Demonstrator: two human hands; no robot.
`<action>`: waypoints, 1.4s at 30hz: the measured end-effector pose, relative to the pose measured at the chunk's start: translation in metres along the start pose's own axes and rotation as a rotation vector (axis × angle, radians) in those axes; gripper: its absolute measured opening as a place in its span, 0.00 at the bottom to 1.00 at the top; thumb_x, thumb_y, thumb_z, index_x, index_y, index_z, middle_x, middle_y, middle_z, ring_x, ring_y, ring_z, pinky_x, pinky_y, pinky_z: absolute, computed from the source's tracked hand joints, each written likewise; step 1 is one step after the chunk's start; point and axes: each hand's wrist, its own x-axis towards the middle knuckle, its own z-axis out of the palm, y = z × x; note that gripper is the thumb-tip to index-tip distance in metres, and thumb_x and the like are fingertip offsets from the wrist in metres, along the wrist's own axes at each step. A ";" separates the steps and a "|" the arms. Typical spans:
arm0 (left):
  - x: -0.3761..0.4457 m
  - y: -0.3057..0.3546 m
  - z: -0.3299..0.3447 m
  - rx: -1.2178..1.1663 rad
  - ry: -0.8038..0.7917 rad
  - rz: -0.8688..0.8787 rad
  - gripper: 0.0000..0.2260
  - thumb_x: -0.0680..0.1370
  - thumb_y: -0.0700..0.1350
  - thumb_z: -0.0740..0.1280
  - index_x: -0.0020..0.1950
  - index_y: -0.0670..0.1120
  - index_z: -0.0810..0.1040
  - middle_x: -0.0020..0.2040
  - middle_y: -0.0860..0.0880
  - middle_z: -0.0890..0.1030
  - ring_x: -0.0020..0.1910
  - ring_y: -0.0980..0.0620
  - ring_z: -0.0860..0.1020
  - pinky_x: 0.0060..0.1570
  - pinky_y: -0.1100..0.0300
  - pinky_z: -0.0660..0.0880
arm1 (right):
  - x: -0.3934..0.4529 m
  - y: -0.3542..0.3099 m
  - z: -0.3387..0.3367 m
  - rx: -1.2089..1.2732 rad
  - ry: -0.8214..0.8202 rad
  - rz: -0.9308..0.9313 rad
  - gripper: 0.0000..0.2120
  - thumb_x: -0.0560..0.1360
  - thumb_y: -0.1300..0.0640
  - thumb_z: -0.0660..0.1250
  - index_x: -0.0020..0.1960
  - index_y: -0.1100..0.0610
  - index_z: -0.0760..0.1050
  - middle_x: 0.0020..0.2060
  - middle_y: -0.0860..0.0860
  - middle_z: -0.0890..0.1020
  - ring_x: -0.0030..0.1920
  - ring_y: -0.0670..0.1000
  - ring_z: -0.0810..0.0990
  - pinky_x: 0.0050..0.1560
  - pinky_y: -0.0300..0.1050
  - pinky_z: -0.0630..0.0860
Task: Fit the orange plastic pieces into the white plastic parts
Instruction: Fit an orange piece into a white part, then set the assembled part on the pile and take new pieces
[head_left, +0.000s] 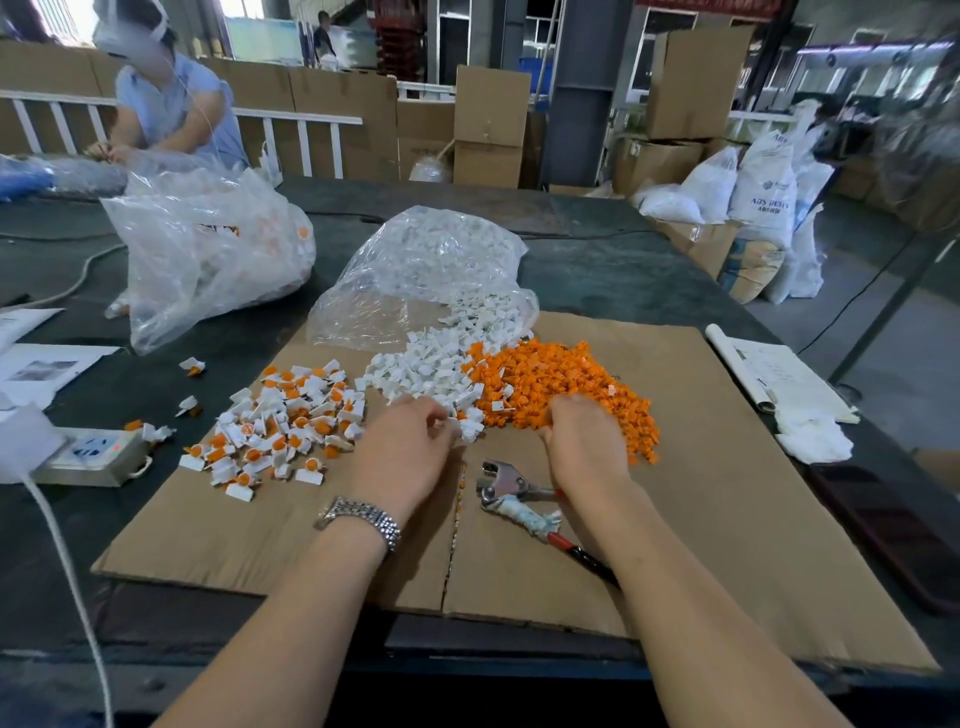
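Orange plastic pieces (566, 387) lie in a loose heap on the far right-centre of a flat cardboard sheet (727, 519). White plastic parts (426, 364) form a second heap touching the orange heap on its left; this heap spills from the mouth of a clear plastic bag (431, 270) lying at the sheet's far edge. Assembled units (280, 426), white with an orange insert, are scattered on the left part of the sheet, with a few strays on the table beyond its edge.

Metal pliers (524, 501) with red handles lie on the cardboard between the two forearms. The cardboard rests on a dark table (623, 270). A power strip (93, 454) with a white cable sits at the left, papers (779, 379) at the right, and a larger clear bag (208, 249) at the far left. Cartons and white sacks (758, 192) stand in the warehouse behind. A second person in a blue top (171, 109) works at the far left.

The left hand (410, 457), a metal watch (363, 519) on its wrist, reaches to the near edge of the white heap, fingers curled and pinching at a white part. The right hand (582, 441) rests on the near edge of the orange heap, fingers curled down into the pieces; whether it holds any cannot be told.
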 end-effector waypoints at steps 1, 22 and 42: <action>0.002 0.002 0.004 0.026 -0.011 -0.013 0.08 0.80 0.53 0.69 0.56 0.51 0.80 0.54 0.52 0.79 0.47 0.54 0.78 0.48 0.58 0.78 | 0.000 -0.001 0.001 0.013 0.012 0.004 0.06 0.81 0.63 0.63 0.57 0.58 0.76 0.53 0.54 0.78 0.51 0.53 0.78 0.51 0.47 0.77; -0.017 -0.001 -0.007 -1.486 -0.173 -0.549 0.08 0.76 0.30 0.70 0.54 0.35 0.80 0.48 0.34 0.86 0.47 0.41 0.87 0.40 0.62 0.83 | -0.035 -0.026 0.016 0.984 0.172 0.257 0.05 0.78 0.60 0.67 0.50 0.51 0.80 0.48 0.45 0.81 0.44 0.38 0.79 0.44 0.32 0.77; -0.021 -0.024 -0.001 -1.572 -0.395 -0.284 0.09 0.68 0.33 0.77 0.47 0.38 0.84 0.43 0.39 0.84 0.48 0.42 0.86 0.48 0.58 0.83 | -0.047 -0.042 -0.021 1.112 -0.063 -0.081 0.03 0.80 0.58 0.68 0.49 0.51 0.78 0.39 0.43 0.79 0.35 0.40 0.75 0.39 0.40 0.75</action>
